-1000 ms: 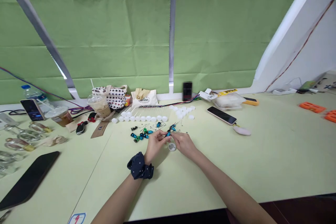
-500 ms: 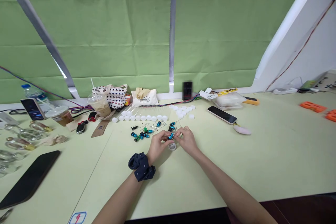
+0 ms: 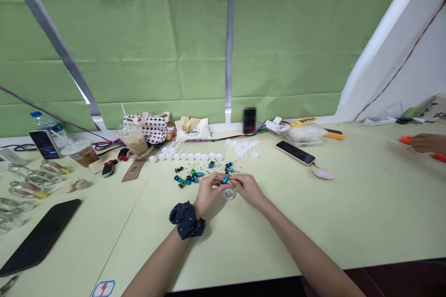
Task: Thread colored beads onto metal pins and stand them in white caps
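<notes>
My left hand (image 3: 209, 191), with a dark dotted scrunchie (image 3: 187, 221) at its wrist, pinches a small shiny blue metal part (image 3: 225, 179) between thumb and fingers. Close beside it, my right hand (image 3: 249, 189) has its fingertips pressed together at the part's right side. Whatever is between those fingertips is too small to make out. Just below the fingers lies a white round cap (image 3: 229, 194), hollow side up. More blue and black parts (image 3: 228, 167) sit beyond the hands, and a loose group of blue, green and black parts (image 3: 188, 179) is to their left.
White-capped clear tubes (image 3: 198, 156) lie in a row behind the parts, near loose white caps (image 3: 244, 148). A phone (image 3: 295, 153) is to the right, drink cups (image 3: 132, 138) back left. Another person's hand (image 3: 428, 143) touches an orange object (image 3: 406, 139) far right.
Another person's hand has come in at the far right, over the orange pieces. My right fingers have shifted slightly and lowered; the blue part stays in my left hand.
</notes>
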A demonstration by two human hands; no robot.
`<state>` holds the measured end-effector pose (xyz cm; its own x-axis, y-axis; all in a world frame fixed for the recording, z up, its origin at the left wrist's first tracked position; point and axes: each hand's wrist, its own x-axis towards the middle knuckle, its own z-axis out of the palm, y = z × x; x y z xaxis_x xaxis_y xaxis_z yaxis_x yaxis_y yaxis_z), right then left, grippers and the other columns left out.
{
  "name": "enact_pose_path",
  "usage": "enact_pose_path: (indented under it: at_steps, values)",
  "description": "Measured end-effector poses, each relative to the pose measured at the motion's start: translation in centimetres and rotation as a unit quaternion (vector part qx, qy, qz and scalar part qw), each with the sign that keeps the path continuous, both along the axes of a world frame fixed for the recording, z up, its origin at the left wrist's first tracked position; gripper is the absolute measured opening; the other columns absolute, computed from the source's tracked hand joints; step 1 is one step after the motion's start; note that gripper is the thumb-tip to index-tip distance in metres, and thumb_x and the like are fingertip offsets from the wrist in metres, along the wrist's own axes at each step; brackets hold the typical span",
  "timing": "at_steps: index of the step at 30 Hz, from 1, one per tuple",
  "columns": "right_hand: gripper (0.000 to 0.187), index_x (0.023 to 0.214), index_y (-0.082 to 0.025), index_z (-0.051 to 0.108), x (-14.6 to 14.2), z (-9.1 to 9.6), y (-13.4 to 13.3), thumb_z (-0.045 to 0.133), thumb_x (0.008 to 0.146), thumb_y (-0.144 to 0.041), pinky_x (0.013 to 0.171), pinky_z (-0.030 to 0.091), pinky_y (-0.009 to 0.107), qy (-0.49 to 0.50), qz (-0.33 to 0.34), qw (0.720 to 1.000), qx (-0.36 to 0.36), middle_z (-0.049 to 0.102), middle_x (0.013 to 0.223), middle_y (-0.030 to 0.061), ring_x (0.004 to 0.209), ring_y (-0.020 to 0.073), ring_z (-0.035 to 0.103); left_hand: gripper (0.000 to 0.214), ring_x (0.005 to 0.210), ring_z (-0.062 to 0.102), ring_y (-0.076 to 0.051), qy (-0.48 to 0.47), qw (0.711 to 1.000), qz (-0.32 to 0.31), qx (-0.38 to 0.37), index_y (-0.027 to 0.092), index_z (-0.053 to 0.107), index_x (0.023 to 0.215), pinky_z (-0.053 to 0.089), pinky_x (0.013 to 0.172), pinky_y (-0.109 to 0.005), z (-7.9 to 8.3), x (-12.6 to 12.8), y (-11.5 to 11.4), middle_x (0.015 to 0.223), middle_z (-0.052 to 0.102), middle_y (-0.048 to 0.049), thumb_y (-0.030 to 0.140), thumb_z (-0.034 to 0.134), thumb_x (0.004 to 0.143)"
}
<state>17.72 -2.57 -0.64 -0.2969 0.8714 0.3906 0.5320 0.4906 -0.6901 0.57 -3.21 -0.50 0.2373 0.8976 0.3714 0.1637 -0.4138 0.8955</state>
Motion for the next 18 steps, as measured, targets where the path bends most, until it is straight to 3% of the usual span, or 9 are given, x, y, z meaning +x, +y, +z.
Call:
enact_pose_path:
  at_steps: [10, 14, 18]
  values:
    - [0.014, 0.06, -0.02, 0.06, 0.16, -0.15, -0.07, 0.06, 0.074, -0.024, 0.061, 0.037, 0.024, -0.062, -0.122, 0.991, -0.001, 0.067, 0.063, -0.0007, 0.059, 0.0146, 0.058, 0.022, 0.082, 0.063, -0.02, 0.0, 0.999, -0.032, -0.001, 0.016, 0.06, 0.085, 0.052, 0.077, -0.035, 0.01, 0.2, -0.21, 0.097, 0.066, -0.0085, 0.032, 0.068, 0.072]
    - [0.011, 0.063, -0.02, 0.057, 0.28, -0.27, 0.07, 0.062, 0.071, -0.025, 0.056, 0.037, 0.023, -0.036, -0.108, 0.993, -0.015, 0.063, 0.06, -0.0013, 0.055, 0.0139, 0.056, 0.022, 0.084, 0.063, -0.02, 0.011, 0.999, -0.037, 0.005, 0.016, 0.061, 0.086, 0.051, 0.079, -0.035, 0.05, 0.13, -0.18, 0.097, 0.065, -0.0085, 0.032, 0.068, 0.072]
    - [0.012, 0.086, -0.021, 0.063, 0.48, -0.03, -0.03, 0.056, 0.078, -0.027, 0.056, 0.04, 0.023, 0.014, -0.028, 0.999, -0.038, 0.065, 0.065, -0.0004, 0.054, 0.0135, 0.056, 0.023, 0.083, 0.062, -0.02, 0.011, 1.0, -0.02, 0.012, 0.017, 0.061, 0.087, 0.051, 0.078, -0.036, 0.07, -0.05, -0.03, 0.095, 0.065, -0.0077, 0.033, 0.067, 0.072]
